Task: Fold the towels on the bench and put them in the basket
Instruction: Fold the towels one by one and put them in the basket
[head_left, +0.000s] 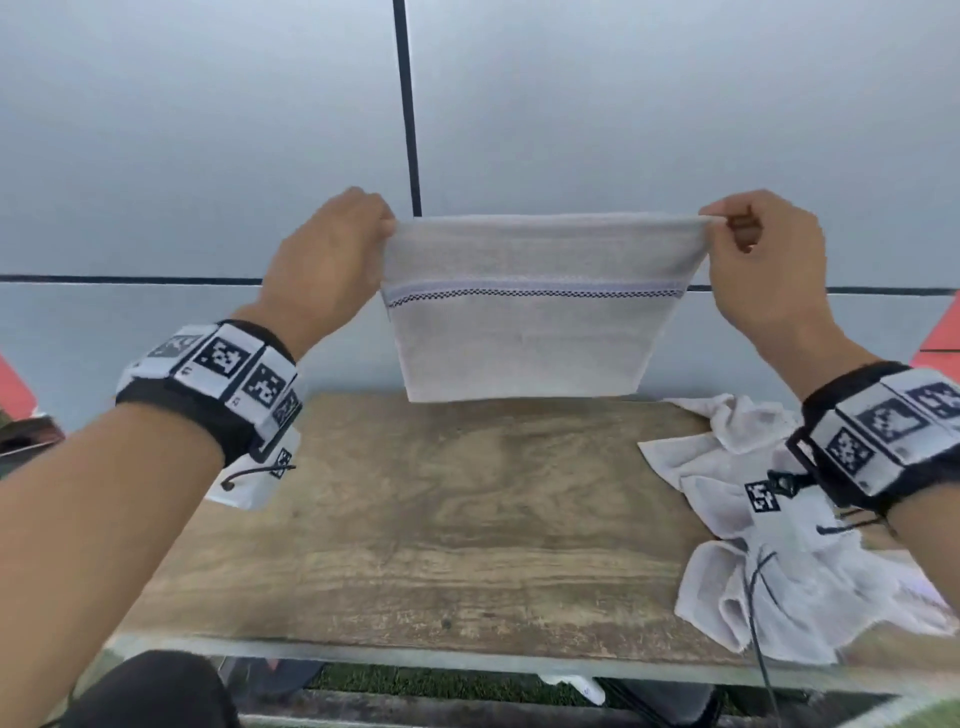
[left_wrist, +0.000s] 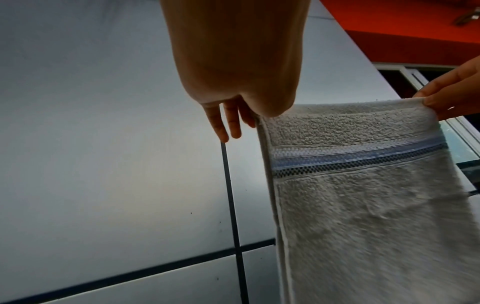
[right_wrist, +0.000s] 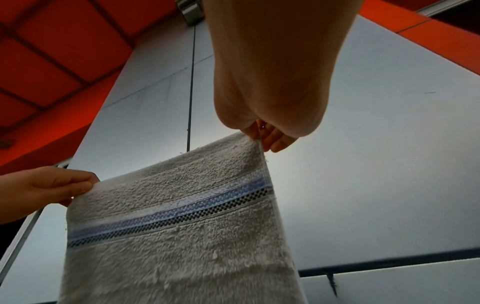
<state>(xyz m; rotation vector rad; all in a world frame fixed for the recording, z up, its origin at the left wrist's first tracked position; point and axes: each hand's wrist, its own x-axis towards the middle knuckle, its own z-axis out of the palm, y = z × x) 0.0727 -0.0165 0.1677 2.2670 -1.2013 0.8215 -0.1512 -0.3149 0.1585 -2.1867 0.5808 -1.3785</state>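
Note:
A white towel (head_left: 530, 332) with a blue and black checked stripe hangs in the air above the far edge of the wooden bench (head_left: 441, 519). My left hand (head_left: 343, 244) pinches its top left corner and my right hand (head_left: 748, 239) pinches its top right corner, so the top hem is stretched level. Its lower edge hangs just above the bench. The left wrist view shows the towel (left_wrist: 363, 195) hanging from my left hand (left_wrist: 249, 111). In the right wrist view the towel (right_wrist: 182, 226) hangs from my right hand (right_wrist: 259, 135). No basket is in view.
A heap of crumpled white towels (head_left: 769, 545) lies on the bench's right end under my right wrist. A grey panelled wall (head_left: 208, 156) stands right behind the bench. Red panels (head_left: 940, 338) show at both far sides. The bench's front edge is near my body.

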